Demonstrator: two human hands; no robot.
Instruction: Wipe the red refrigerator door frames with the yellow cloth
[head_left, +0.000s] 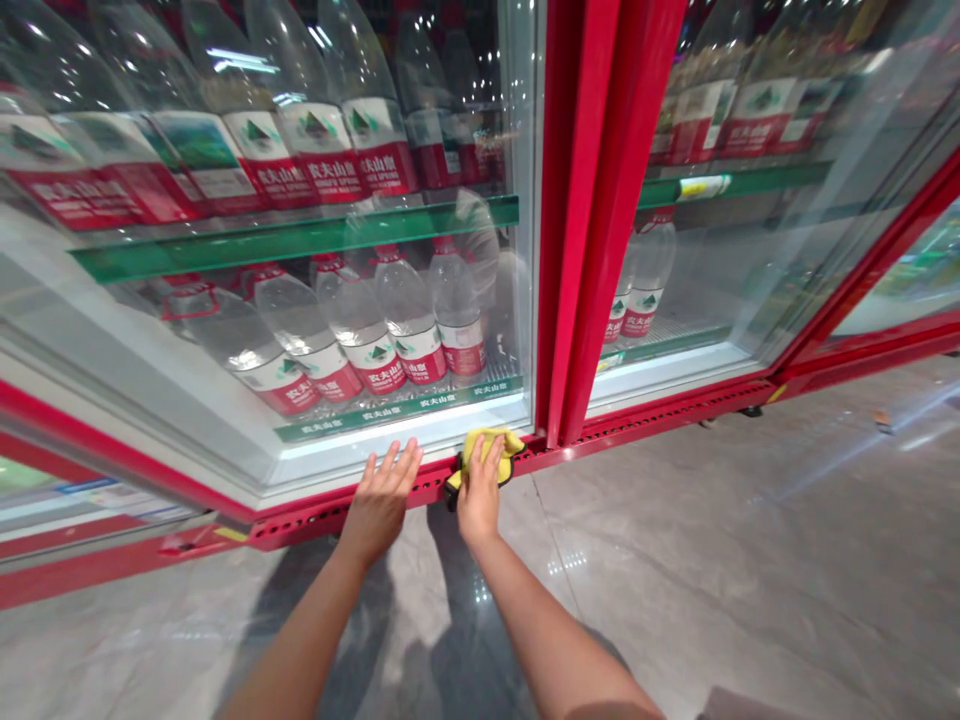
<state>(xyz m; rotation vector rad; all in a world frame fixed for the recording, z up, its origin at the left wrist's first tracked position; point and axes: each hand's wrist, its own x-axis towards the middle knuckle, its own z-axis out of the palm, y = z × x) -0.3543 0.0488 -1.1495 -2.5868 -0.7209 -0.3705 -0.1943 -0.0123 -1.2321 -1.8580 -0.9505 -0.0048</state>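
Observation:
My left hand (380, 505) lies with fingers spread on the red bottom edge (300, 522) of a glass-fronted cooler, holding nothing. Just to its right, my right hand (480, 492) presses a yellow cloth (501, 462) with dark trim against the same edge, near the cooler's red upright post (581, 220). The cloth is bunched under and around the fingers. Behind the glass above both hands stands a row of water bottles (375, 360) with red and white labels.
Larger bottles (322, 150) fill the shelf above a green shelf strip (300, 238). Another cooler section with bottles (645, 290) adjoins on the right. Grey tiled floor (712, 560) lies below, with shadows on it.

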